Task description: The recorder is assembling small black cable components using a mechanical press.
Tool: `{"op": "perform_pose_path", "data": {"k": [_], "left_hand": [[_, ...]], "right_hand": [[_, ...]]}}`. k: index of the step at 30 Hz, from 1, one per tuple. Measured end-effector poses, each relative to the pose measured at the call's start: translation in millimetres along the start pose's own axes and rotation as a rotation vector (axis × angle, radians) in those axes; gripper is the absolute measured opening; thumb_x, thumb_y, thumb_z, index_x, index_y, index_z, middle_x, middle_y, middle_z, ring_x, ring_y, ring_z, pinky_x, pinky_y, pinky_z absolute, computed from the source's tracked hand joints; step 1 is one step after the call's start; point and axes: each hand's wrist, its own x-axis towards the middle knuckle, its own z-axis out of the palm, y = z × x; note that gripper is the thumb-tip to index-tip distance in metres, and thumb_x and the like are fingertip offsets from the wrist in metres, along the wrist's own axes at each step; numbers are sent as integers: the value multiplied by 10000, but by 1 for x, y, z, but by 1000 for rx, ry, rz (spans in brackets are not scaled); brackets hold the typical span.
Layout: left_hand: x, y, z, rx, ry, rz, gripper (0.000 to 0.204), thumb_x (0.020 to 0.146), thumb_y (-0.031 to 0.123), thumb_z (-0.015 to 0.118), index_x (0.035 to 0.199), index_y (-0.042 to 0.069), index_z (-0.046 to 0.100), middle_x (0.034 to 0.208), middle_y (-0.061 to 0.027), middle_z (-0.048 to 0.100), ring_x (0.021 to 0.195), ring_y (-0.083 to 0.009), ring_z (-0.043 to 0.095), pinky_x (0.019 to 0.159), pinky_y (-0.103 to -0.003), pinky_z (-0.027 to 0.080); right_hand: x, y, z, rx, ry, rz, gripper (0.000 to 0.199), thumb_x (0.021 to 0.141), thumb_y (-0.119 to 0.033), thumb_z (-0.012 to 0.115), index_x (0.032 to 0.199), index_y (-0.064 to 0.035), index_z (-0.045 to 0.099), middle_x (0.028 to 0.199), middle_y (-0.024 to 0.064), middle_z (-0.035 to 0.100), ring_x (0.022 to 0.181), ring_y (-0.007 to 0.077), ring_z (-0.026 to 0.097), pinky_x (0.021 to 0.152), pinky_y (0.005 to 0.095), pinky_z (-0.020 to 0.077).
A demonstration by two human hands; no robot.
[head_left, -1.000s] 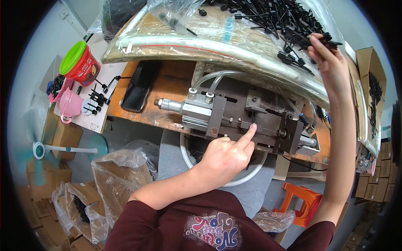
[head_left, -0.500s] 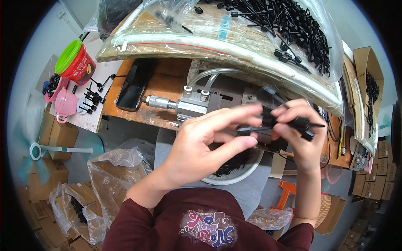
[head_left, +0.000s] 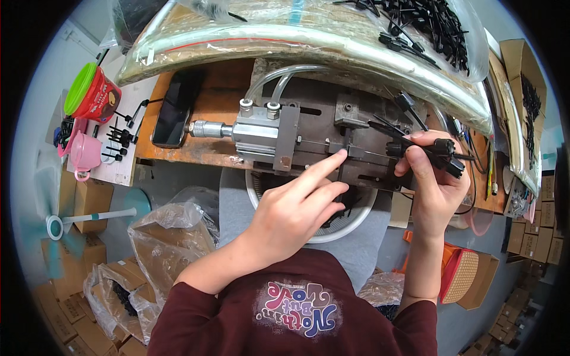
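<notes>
My right hand (head_left: 438, 184) is closed around several black plastic pieces with thin stems and ribbed round heads (head_left: 446, 155), held over the right end of a metal bench fixture (head_left: 317, 121). One of their stems points up and left. My left hand (head_left: 288, 210) has its index finger stretched out, its tip at a small dark block (head_left: 341, 146) in the fixture's middle. Its other fingers are loosely bent, with nothing seen in them. Left of the fingertip is a silver air cylinder (head_left: 256, 136) with two clear hoses. A thin rod runs from it toward the block.
A raised, plastic-wrapped board (head_left: 237, 50) bearing a heap of black pieces (head_left: 424, 32) overhangs the back. A phone (head_left: 176, 113), a red tub (head_left: 101, 95) and a pink cup (head_left: 85, 151) sit at left. Below my hands, a white basket (head_left: 252, 190) holds black pieces.
My left hand has drawn away from the pieces in my right hand, and its index finger now reaches the block. The view has shifted, uncovering more of the fixture.
</notes>
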Motion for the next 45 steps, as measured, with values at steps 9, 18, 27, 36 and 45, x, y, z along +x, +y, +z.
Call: {"op": "perform_pose_path", "data": {"k": [9,18,27,36,45], "left_hand": [[2,-10,23,394,-57,125,264,670,105,782,910,36,695,1237,-106,664,645,-176,624,616,-278,501],[8,-9,22,383,-68,102,278,649,109,800,903,53,702,1244,-85,666,591,-170,593,590,-272,493],[12,10,1,-198,-114,-132,449,675,44,842,1077,20,643,1145,-115,686,855,-172,709,755,-281,581],[7,26,-11,-391,-30,-75,479,673,-15,852,1099,-18,633,974,-111,698,880,-179,720,737,-289,599],[1,2,10,167,-22,63,302,685,69,806,967,35,704,1123,-110,677,813,-237,676,736,-323,562]], "right_hand": [[-20,-2,1,20,79,109,145,815,83,715,936,44,645,922,97,630,636,109,620,560,213,502],[-24,9,-1,-873,14,-729,296,672,107,686,955,29,725,904,142,665,718,239,667,612,309,532],[-30,19,-6,-1057,-76,-905,272,680,18,733,950,53,712,947,169,650,662,235,648,541,285,526],[-41,19,11,-901,-76,-789,306,678,-21,710,976,49,719,946,168,663,675,241,651,561,293,544],[-54,16,-5,-527,190,-313,291,706,79,814,948,-2,675,962,112,681,725,184,665,654,281,540]]}}
